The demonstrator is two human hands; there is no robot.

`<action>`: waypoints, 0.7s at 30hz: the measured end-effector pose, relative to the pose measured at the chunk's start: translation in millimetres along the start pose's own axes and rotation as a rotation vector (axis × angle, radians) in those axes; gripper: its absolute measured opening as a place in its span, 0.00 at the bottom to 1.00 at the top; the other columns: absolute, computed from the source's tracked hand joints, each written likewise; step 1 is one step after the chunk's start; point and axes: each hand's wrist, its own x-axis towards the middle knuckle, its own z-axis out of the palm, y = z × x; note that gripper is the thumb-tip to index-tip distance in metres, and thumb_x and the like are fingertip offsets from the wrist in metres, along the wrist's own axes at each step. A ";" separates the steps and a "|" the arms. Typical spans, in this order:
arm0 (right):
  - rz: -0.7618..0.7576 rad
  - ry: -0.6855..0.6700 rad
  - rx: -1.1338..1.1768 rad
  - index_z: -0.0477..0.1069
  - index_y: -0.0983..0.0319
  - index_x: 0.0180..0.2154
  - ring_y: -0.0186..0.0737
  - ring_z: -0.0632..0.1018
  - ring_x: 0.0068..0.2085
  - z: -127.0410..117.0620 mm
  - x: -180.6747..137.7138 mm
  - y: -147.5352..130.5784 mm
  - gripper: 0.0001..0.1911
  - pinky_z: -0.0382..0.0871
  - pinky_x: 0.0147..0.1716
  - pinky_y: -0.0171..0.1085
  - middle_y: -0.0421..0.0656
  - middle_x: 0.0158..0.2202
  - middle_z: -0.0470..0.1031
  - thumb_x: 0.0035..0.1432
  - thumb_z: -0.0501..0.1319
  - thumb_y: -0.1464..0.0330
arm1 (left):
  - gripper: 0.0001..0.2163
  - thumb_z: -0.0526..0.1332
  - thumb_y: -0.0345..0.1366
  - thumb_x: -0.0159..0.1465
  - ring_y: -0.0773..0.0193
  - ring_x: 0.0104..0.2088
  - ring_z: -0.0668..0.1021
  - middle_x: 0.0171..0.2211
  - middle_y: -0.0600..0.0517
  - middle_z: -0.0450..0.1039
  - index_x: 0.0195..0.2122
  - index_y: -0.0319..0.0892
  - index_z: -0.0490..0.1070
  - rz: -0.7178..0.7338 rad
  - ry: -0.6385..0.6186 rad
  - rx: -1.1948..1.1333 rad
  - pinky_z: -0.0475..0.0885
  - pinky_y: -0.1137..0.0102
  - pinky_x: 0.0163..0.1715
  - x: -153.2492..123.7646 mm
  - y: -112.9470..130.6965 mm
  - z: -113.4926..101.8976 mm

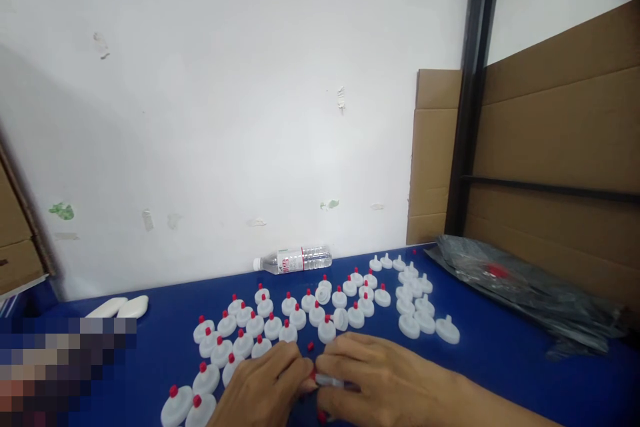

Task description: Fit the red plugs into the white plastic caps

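Note:
My left hand (270, 380) and my right hand (373, 373) meet at the table's near edge, fingertips almost touching. Between the fingers of my right hand is a translucent white cap (329, 380), held on its side and mostly hidden. A small red tip (313, 374) shows at its left end, pinched by my left fingertips. Just beyond the hands lies a loose red tip (311, 346); another bit of red shows under my right hand. Several white caps with red tips (243, 344) stand on the left and in the middle, close to my left hand.
White caps without red tips (409, 325) are grouped at the right on the blue table (500, 387). A water bottle (300, 260) lies by the wall. A grey plastic bag (520, 293) is at far right, two white pieces (133, 307) at left. Cardboard (560, 127) lines the right side.

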 end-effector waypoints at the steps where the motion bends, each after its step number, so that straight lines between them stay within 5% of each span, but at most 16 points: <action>1: -0.007 0.000 -0.020 0.74 0.63 0.40 0.37 0.75 0.37 2.2 -1.1 1.1 0.07 0.70 0.37 0.34 0.41 0.36 0.77 0.72 0.59 0.69 | 0.18 0.43 0.32 0.77 0.67 0.21 0.72 0.24 0.55 0.69 0.31 0.45 0.64 -0.003 0.008 0.000 0.63 0.74 0.18 -0.1 0.3 1.3; 10: -0.009 -0.033 -0.053 0.74 0.63 0.43 0.38 0.75 0.37 6.8 1.9 2.4 0.09 0.72 0.34 0.34 0.41 0.35 0.78 0.73 0.55 0.71 | 0.17 0.46 0.29 0.76 0.64 0.25 0.72 0.26 0.54 0.70 0.31 0.45 0.65 -0.033 0.022 0.051 0.65 0.72 0.20 0.0 0.8 10.9; 15: 0.015 0.095 -0.011 0.73 0.65 0.50 0.41 0.76 0.48 -5.5 -3.1 30.4 0.15 0.74 0.49 0.41 0.48 0.46 0.79 0.72 0.51 0.77 | 0.09 0.51 0.32 0.76 0.60 0.34 0.76 0.35 0.51 0.76 0.45 0.44 0.70 -0.122 0.065 0.034 0.74 0.66 0.35 8.2 0.6 -2.6; 21: 0.700 0.111 -0.065 0.74 0.59 0.55 0.49 0.75 0.56 -15.8 -43.8 94.7 0.19 0.68 0.56 0.50 0.50 0.54 0.77 0.76 0.48 0.62 | 0.11 0.54 0.28 0.72 0.57 0.47 0.78 0.44 0.48 0.79 0.51 0.45 0.72 -0.103 -0.071 0.029 0.78 0.64 0.47 -1.2 -1.2 3.4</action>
